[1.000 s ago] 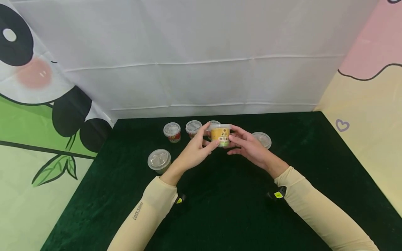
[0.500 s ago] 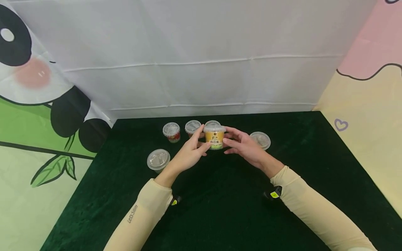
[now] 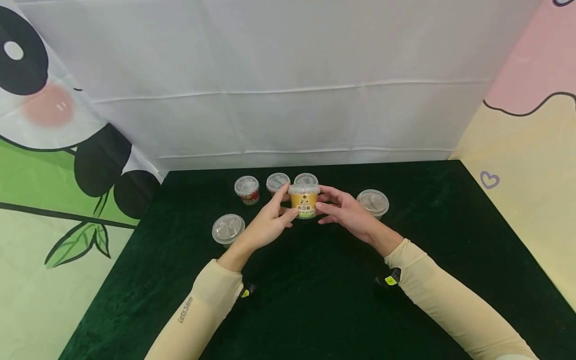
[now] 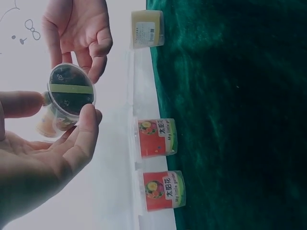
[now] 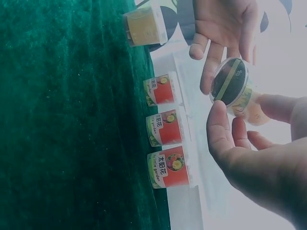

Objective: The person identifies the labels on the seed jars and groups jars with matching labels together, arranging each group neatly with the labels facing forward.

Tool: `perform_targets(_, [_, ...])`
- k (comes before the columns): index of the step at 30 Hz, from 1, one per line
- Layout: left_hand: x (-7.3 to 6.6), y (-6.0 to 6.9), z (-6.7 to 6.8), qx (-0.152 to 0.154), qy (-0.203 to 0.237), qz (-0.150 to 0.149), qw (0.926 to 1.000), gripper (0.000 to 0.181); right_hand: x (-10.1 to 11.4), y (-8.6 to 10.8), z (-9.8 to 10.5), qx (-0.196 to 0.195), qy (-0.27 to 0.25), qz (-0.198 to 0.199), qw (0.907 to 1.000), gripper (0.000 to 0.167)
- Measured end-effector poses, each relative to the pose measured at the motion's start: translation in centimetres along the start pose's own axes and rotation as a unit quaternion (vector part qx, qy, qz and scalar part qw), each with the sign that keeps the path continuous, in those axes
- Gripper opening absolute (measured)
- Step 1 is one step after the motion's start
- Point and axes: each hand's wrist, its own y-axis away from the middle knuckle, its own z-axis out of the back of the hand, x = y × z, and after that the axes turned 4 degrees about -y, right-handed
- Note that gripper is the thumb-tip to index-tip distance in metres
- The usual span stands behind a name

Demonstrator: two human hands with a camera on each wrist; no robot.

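A small lidded plastic cup (image 3: 304, 204) with a yellow label is held upright above the table, between both hands. Its dark base (image 4: 71, 91) with a pale green stripe shows in the left wrist view. My left hand (image 3: 269, 220) grips the cup's left side with thumb and fingers. On the other side my right hand (image 3: 353, 215) holds it between thumb and fingers; in the right wrist view a fingertip (image 5: 218, 108) lies against the base rim. Behind the held cup stands a lidded cup (image 3: 306, 177), mostly hidden in the head view.
Red-labelled lidded cups (image 3: 247, 191) (image 5: 170, 166) stand in a row at the back of the dark green cloth (image 3: 315, 300). Larger clear-lidded cups stand at the left (image 3: 228, 229) and right (image 3: 373, 201). A white curtain (image 3: 288, 115) hangs behind the table.
Both hands have carried the yellow-labelled cup left and slightly lower in the head view. More of the cup behind it and of the right-hand cup now shows.
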Motion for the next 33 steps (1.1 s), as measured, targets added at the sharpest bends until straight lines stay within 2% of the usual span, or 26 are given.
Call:
perform_targets(10, [0.8, 0.9, 0.4, -0.007, -0.016, 0.002, 0.9998, 0.070, -0.4, -0.5, -0.9, 0.014, 0.013, -0.009, 0.9998, 0.064])
perform_targets(21, [1.8, 1.8, 0.9, 0.004, 0.005, 0.022, 0.9997, 0.072, -1.5, -1.8, -1.8, 0.021, 0.017, -0.018, 0.9995, 0.063])
perform_targets(27, [2.8, 2.4, 1.2, -0.005, -0.017, 0.038, 0.9991, 0.072, -2.1, -2.3, -2.7, 0.029, 0.023, -0.021, 0.9991, 0.062])
perform_targets(33, [3.9, 2.7, 1.3, 0.002, -0.033, 0.050, 0.9982, 0.073, -2.8, -2.8, -3.3, 0.029, 0.037, -0.029, 0.9985, 0.062])
